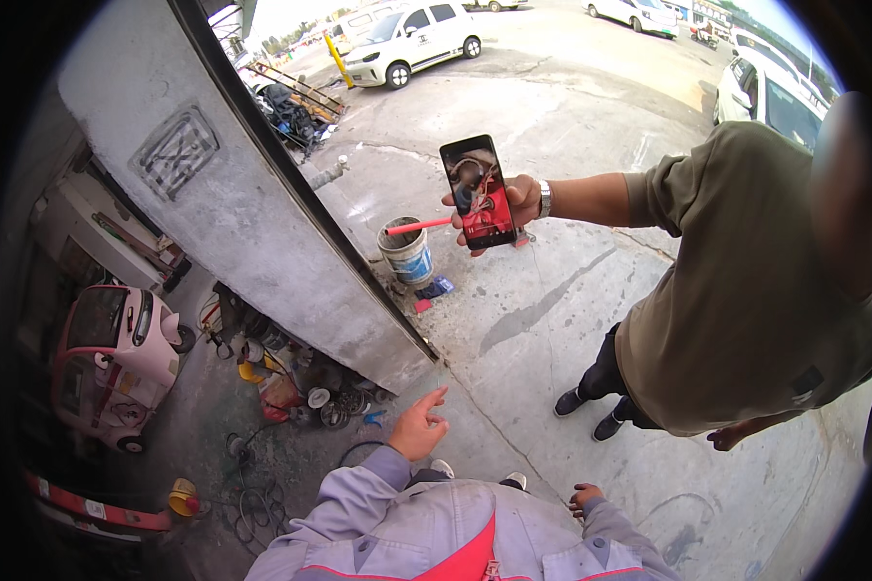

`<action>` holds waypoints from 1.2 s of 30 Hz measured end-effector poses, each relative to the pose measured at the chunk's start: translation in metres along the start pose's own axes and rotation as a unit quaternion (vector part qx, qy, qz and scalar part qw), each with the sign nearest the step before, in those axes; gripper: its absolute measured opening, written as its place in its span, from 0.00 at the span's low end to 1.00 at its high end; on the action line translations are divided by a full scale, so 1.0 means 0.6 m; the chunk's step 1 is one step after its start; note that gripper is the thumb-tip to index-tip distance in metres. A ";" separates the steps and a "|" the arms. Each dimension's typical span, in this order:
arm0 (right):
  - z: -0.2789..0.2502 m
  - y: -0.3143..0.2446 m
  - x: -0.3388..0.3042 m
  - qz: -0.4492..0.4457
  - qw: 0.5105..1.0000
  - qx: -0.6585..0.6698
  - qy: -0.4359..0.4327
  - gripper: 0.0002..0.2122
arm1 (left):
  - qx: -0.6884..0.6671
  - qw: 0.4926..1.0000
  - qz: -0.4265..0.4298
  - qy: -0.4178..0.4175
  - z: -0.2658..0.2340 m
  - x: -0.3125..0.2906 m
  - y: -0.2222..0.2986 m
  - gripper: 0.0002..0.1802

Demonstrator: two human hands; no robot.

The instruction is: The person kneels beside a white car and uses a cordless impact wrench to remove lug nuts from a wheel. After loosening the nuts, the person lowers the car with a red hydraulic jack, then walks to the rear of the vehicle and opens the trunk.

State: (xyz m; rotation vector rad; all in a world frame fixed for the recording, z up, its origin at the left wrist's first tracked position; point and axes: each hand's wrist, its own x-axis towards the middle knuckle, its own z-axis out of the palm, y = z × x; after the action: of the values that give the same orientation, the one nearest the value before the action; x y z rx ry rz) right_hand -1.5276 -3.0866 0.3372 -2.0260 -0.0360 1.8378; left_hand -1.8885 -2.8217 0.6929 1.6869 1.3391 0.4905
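My left hand (419,426) is raised in front of my grey jacket, its index finger stretched out and nothing in it. Low at my right side, my right hand (583,500) hangs with loosely bent fingers, and I see nothing in it. Across from me a person in an olive shirt (746,290) holds up a smartphone (479,192) with its lit screen toward me. That screen shows something red with wires. A red stick or tube (419,226) juts out leftward beside the phone; its other end is hidden behind the phone and hand.
A grey wall edge (291,232) stands at left. Behind the phone sits a dirty bucket (407,254). Tools and cables (281,382) clutter the floor beside a small pink vehicle (121,363). White cars (417,44) are parked outside.
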 end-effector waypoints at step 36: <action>0.018 0.016 -0.006 0.010 0.993 -0.115 0.040 0.17 | 0.046 0.998 0.002 -0.038 0.002 -0.016 -0.041 0.37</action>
State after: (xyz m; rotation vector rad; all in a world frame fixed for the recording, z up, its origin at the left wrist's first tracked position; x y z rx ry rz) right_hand -1.5407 -3.0932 0.3369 -2.2611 -0.2137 1.8342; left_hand -1.9044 -2.8304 0.6742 1.7654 1.3203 0.3679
